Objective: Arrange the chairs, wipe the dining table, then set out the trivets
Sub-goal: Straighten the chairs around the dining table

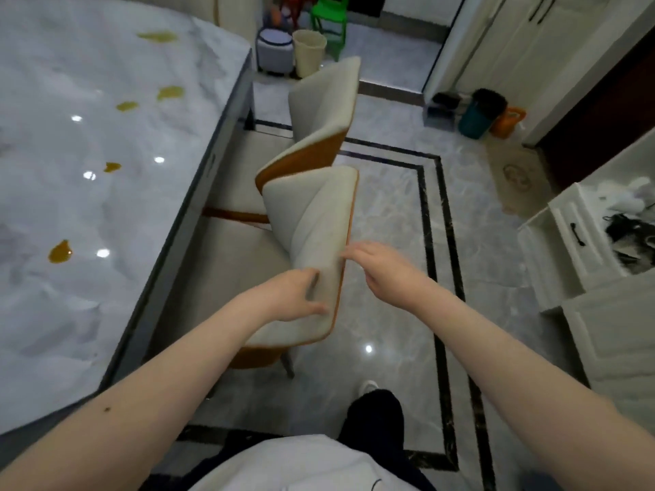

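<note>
Two cream chairs with orange-brown shells stand along the right side of the white marble dining table (219, 136). The near chair (312, 221) has its seat partly under the table edge. My left hand (301, 295) grips the near end of its backrest, thumb on the front and fingers curled on the padding. My right hand (375, 267) rests against the outer rim of the same backrest, fingers stretched along it. The far chair (326, 101) stands behind it, untouched. Several yellow-brown spills (60, 251) dot the tabletop.
White cabinets (602, 334) with a drawer line the right side. Bins and bottles (478, 115) sit by a door at the back right. A stool, a beige bin (308, 51) and a green plastic chair (328, 19) stand beyond the table. Grey tiled floor lies between.
</note>
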The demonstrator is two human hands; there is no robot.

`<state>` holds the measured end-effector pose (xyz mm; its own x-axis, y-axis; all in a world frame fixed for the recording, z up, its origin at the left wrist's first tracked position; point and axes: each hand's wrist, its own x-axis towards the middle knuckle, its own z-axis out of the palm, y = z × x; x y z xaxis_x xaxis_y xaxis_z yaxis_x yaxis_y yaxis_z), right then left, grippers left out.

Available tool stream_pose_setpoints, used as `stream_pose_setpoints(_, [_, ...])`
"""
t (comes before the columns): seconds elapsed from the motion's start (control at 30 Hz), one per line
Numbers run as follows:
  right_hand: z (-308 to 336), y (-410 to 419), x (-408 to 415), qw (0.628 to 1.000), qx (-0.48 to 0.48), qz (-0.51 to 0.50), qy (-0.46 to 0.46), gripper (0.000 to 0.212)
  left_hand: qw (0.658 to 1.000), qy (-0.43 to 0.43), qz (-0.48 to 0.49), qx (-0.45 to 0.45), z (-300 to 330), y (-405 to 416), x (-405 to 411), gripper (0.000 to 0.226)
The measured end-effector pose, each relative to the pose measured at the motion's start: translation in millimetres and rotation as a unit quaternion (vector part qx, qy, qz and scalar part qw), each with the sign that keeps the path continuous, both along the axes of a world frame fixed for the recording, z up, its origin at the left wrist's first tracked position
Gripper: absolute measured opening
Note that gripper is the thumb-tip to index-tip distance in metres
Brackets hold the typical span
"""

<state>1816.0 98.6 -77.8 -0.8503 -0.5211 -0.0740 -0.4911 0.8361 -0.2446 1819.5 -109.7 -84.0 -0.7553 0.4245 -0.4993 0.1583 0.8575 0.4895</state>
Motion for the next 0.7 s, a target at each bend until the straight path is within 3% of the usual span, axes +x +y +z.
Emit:
stream_pose_setpoints(0.2, [1,31,-74,0.981,0.004,0.194,0.007,0.054,0.987,-0.058,0.147,-0.017,0,46,-18,0.077])
stream_pose_setpoints(0.37, [2,31,-120,0.955,0.038,0.294,-0.005,0.055,0.965,-0.09,0.24,-0.051,-3,71,-16,0.084])
stream_pose_setpoints(0.43, [-1,28,-132,0.947,0.048,0.317,-0.006,0.055,0.958,-0.098,0.257,-0.078,-7,77,-15,0.087])
stream_pose_setpoints(0.57, [-13,17,-161,0.922,0.101,0.375,-0.011,0.059,0.951,-0.127,0.266,-0.093,-12,77,-25,0.069])
stream_pose_setpoints(0.7, [-20,5,-180,0.908,0.115,0.402,-0.039,0.05,0.943,-0.198,0.244,-0.111,-8,71,-38,0.081])
